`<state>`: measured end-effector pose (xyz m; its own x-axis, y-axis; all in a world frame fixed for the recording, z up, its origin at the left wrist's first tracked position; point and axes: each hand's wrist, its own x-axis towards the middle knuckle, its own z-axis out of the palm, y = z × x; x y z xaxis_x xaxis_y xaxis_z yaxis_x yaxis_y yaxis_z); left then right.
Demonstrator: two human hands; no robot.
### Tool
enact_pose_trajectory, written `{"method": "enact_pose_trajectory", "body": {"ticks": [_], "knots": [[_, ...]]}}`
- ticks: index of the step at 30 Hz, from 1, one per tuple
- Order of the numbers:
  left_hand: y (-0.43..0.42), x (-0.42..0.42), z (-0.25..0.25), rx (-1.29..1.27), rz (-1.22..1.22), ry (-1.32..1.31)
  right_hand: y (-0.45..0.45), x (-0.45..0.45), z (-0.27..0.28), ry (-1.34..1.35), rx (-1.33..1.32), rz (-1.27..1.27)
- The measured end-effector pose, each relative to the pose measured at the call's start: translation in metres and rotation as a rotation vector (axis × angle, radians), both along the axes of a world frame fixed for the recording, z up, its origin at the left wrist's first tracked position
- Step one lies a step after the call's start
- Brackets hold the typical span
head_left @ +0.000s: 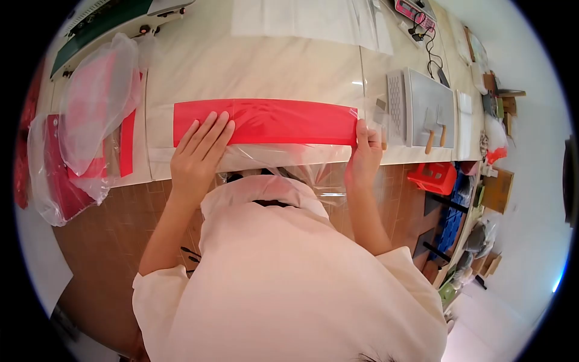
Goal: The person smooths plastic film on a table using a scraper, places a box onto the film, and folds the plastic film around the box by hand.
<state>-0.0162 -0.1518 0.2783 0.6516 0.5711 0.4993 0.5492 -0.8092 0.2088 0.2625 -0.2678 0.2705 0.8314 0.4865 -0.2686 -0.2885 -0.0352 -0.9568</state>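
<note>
A long red strip [283, 122] lies flat across the pale table near its front edge. My left hand [202, 143] rests on the strip's left part, its fingers stretched out and slightly spread. At the right end, my right hand [365, 151] has the strip's edge between thumb and fingers. Clear plastic film [307, 158] shows below the strip and hangs over the table's front edge between my hands.
Clear bags with red sheets [90, 114] lie at the left. A green machine [99, 27] stands at the back left. On the right are a metal box [422, 96] with wooden-handled tools and a pink scale [416, 13]. A red basket [433, 177] is below the table's edge.
</note>
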Motion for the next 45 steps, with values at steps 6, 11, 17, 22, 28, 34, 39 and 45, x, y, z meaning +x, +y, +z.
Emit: {"method": "enact_pose_trajectory", "body": {"ticks": [6,11,17,22,28,34,39,45], "knots": [[0.0,0.0,0.004,-0.016,0.0,-0.001,-0.002,0.0,0.0,-0.013,0.007,0.015],[0.0,-0.005,-0.001,-0.021,0.006,0.003,-0.012,0.01,0.011,-0.104,-0.119,0.062],[-0.003,-0.007,0.008,-0.043,0.01,0.014,-0.021,0.02,0.048,-1.411,-0.123,0.464],[-0.006,-0.013,0.0,-0.015,0.035,-0.026,0.077,-0.023,0.063,-1.573,-0.086,1.321],[-0.008,-0.014,0.001,0.02,-0.004,-0.043,0.085,-0.023,0.052,-1.548,-0.027,1.471],[-0.027,-0.012,0.026,0.179,-0.144,-0.079,0.083,-0.011,0.08,-1.61,-0.048,1.471],[-0.029,0.005,0.028,0.197,-0.117,-0.236,0.079,-0.002,0.086,-1.655,-0.079,1.445],[-0.003,0.014,0.012,0.086,-0.162,-0.151,0.066,0.003,0.057,-1.561,-0.177,1.413]]}}
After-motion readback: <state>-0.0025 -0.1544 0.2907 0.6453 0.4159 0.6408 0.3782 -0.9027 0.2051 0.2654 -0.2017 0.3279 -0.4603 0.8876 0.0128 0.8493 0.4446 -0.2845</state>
